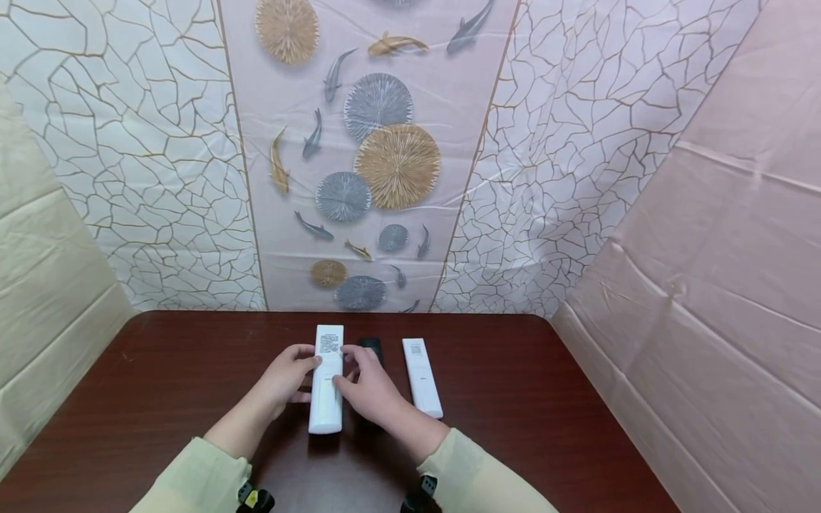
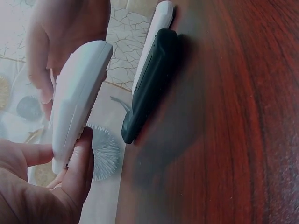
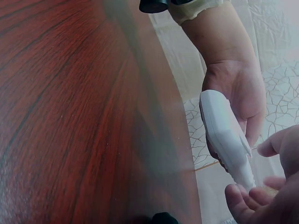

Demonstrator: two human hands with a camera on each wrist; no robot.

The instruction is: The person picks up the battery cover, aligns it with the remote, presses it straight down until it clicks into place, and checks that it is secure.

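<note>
A white remote control is raised above the table with its labelled back facing up. My left hand holds it by the left side, thumb on the back edge and fingers beneath, as the left wrist view also shows. At its right side is my right hand, its thumb at the middle of the back near the battery cover and its forefinger at the far right edge. In the right wrist view, a thin edge stands out from the remote's back; whether the cover is loose I cannot tell.
Just right of the held remote, a black remote control lies on the dark wooden table, partly hidden by my right hand. Farther right lies another white remote control, label up. Patterned cloth hangs behind the table.
</note>
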